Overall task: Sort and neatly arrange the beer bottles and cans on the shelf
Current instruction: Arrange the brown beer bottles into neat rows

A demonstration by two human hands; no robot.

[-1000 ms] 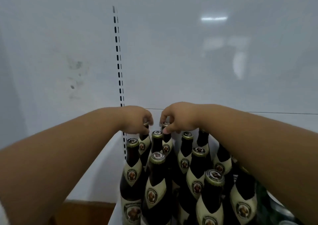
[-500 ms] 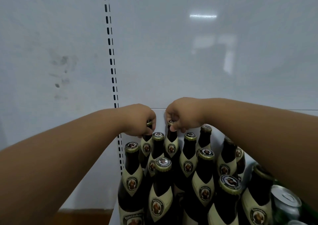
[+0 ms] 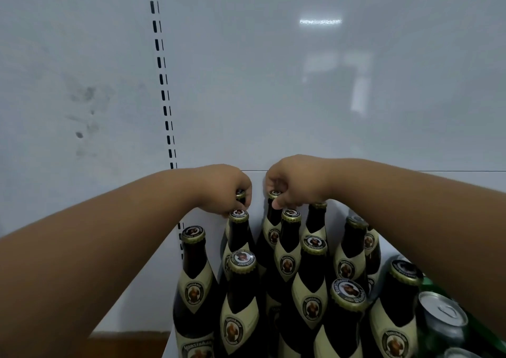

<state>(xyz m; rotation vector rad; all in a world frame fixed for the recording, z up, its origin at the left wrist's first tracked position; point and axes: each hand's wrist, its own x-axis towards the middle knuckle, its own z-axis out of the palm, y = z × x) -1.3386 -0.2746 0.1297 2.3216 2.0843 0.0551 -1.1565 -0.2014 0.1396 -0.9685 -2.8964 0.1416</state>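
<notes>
Since 0.5 s ago, both hands barely shifted. Left hand [image 3: 224,186] fingers curl round the back-left bottle [image 3: 240,195] cap; right hand [image 3: 293,181] pinches the back-right bottle [image 3: 273,212] cap. Both bottles upright, necks up, directly under fingers, at shelf [image 3: 356,186] rear.

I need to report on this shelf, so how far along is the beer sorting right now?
Done: about a dozen dark Franziskaner bottles stand upright in close rows on the white shelf. In hand: the left hand grips the cap of one back-row bottle and the right hand pinches the next bottle's cap. Left: the silver-topped cans at the right edge sit tight against the bottles, apparently not yet arranged.
</notes>
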